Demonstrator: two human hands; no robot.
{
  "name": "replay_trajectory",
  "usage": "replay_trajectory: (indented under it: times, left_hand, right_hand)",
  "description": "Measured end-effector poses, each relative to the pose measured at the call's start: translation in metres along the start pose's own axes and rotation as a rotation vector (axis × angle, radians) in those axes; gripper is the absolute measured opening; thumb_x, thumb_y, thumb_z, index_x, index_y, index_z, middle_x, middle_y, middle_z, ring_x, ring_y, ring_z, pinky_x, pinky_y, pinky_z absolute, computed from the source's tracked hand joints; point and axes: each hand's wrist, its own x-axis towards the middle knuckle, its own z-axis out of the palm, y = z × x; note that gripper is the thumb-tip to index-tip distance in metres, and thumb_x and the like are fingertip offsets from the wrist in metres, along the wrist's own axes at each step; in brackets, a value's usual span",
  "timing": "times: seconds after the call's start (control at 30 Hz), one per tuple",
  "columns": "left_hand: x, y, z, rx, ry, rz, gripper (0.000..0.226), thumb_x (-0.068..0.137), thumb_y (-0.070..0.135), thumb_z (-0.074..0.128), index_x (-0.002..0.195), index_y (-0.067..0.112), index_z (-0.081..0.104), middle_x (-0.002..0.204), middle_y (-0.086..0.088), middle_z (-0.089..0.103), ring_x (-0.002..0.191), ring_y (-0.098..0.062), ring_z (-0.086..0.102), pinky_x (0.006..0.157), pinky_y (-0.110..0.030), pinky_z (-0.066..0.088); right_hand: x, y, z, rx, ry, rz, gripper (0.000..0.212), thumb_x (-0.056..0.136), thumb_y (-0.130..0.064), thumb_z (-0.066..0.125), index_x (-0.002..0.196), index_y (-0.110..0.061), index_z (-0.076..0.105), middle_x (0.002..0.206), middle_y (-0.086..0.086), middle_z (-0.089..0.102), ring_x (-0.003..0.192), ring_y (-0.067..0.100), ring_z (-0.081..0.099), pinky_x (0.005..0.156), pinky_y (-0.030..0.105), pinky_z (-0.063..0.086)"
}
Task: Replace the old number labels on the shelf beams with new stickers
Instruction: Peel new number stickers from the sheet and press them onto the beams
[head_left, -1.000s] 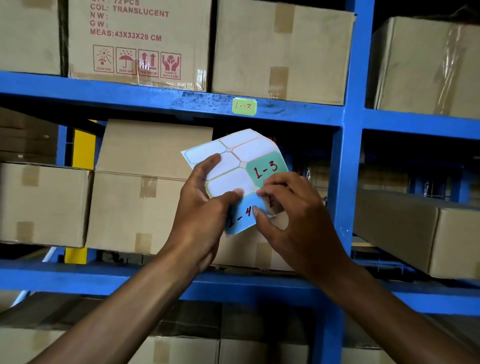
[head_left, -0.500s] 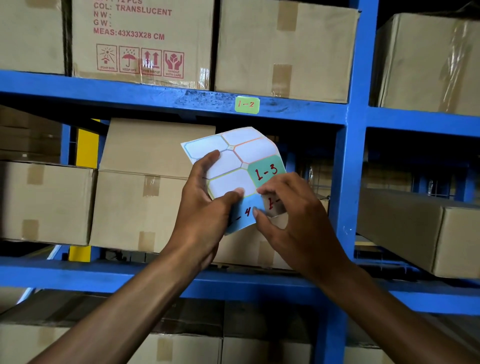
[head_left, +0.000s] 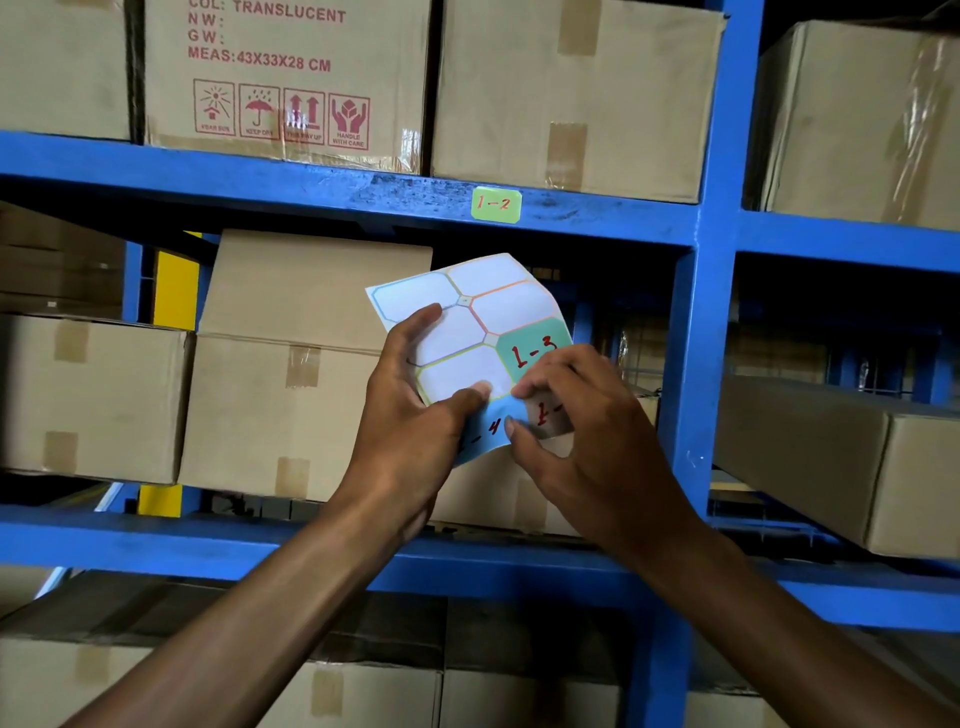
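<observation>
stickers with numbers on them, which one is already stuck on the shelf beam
The light green 1-2 sticker, alone on the upper blue beam. The teal 1-3 sticker and blue sticker ending in 4 are on the sheet held in both hands.

Pretty dim overall, soft light hitting the front of the rack, no hard shadows. Gaps behind the boxes go nearly black, worst at the upper right of the frame. Some glare on the plastic wrap of the box up there, and on tape lower down. Wide-angle bend tilts the beams toward the edges. Center's fairly sharp, corners soft.
</observation>
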Motion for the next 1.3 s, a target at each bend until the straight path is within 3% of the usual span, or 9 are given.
replay_trajectory:
  times: [0.2,0.43,0.53,0.63,0.8,0.9,1.07,1.17,1.3]
  left_hand:
    - [0.0,0.005,0.003,0.061,-0.013,0.054,0.06,0.08,-0.014,0.059,0.125,0.025,0.05,0.108,0.017,0.061,0.087,0.002,0.067,0.065,-0.017,0.053]
    - [0.003,0.014,-0.007,0.023,-0.016,-0.031,0.061,0.079,-0.01,0.064,0.122,0.032,0.051,0.114,0.0,0.065,0.087,-0.013,0.071,0.066,-0.032,0.058]
    - [0.003,0.018,-0.013,-0.001,-0.094,-0.07,0.06,0.078,-0.008,0.066,0.121,0.032,0.053,0.113,-0.005,0.069,0.092,-0.02,0.071,0.066,-0.031,0.058]
    - [0.001,0.019,-0.013,0.03,-0.134,-0.078,0.056,0.078,-0.003,0.068,0.118,0.033,0.055,0.109,-0.002,0.071,0.094,-0.021,0.071,0.072,-0.036,0.06]
    - [-0.009,0.014,-0.006,0.536,0.158,0.157,0.037,0.077,0.023,0.075,0.107,0.034,0.055,0.115,0.004,0.056,0.101,0.004,0.054,0.081,-0.013,0.047]
    - [-0.018,0.017,-0.004,0.725,0.153,0.29,0.012,0.079,0.03,0.071,0.088,0.033,0.065,0.103,0.007,0.058,0.091,0.011,0.049,0.071,-0.009,0.038]
    - [-0.022,0.017,-0.003,0.789,0.143,0.263,0.01,0.081,0.027,0.069,0.089,0.026,0.074,0.096,0.004,0.063,0.09,-0.003,0.055,0.066,-0.006,0.036]
    - [-0.023,0.018,0.001,0.7,0.116,0.21,0.012,0.082,0.027,0.069,0.091,0.024,0.075,0.093,0.008,0.067,0.084,0.0,0.06,0.065,-0.008,0.043]
    - [-0.024,0.021,0.007,0.599,0.022,0.143,0.016,0.087,0.022,0.062,0.086,0.032,0.074,0.085,0.024,0.07,0.081,0.008,0.063,0.069,-0.008,0.048]
  right_hand:
    - [-0.002,0.0,0.0,0.019,-0.018,0.004,0.013,0.079,-0.011,0.068,0.088,-0.007,0.06,0.105,0.005,0.055,0.108,0.018,0.051,0.083,0.026,0.052]
    - [0.008,0.005,-0.017,0.133,0.002,0.099,0.036,0.08,-0.023,0.069,0.114,-0.014,0.06,0.115,0.002,0.051,0.112,0.017,0.049,0.084,0.023,0.05]
    - [0.017,0.012,-0.028,0.384,-0.031,0.381,0.049,0.077,-0.029,0.071,0.122,-0.028,0.051,0.116,-0.002,0.058,0.104,0.013,0.059,0.084,0.029,0.054]
    - [0.019,0.012,-0.03,0.804,-0.151,0.561,0.061,0.072,-0.012,0.075,0.123,-0.028,0.046,0.103,0.006,0.071,0.087,0.019,0.071,0.076,0.036,0.059]
    - [0.017,0.008,-0.02,0.914,0.057,0.482,0.046,0.073,0.0,0.072,0.111,-0.02,0.054,0.099,0.005,0.071,0.084,0.021,0.071,0.068,0.034,0.06]
    - [0.017,0.009,-0.019,0.912,0.104,0.448,0.031,0.074,0.0,0.071,0.095,-0.02,0.06,0.083,-0.005,0.075,0.075,0.015,0.072,0.06,0.024,0.058]
    - [0.016,0.008,-0.019,0.935,0.157,0.439,0.029,0.073,0.0,0.072,0.096,-0.016,0.065,0.086,-0.001,0.075,0.076,0.017,0.071,0.063,0.029,0.059]
    - [0.016,0.007,-0.014,0.953,0.131,0.445,0.033,0.071,0.001,0.073,0.099,-0.013,0.064,0.089,0.001,0.074,0.08,0.022,0.071,0.071,0.039,0.058]
    - [0.013,0.005,-0.007,1.004,0.068,0.393,0.039,0.072,0.007,0.069,0.092,-0.027,0.063,0.081,-0.006,0.073,0.078,0.016,0.07,0.068,0.032,0.059]
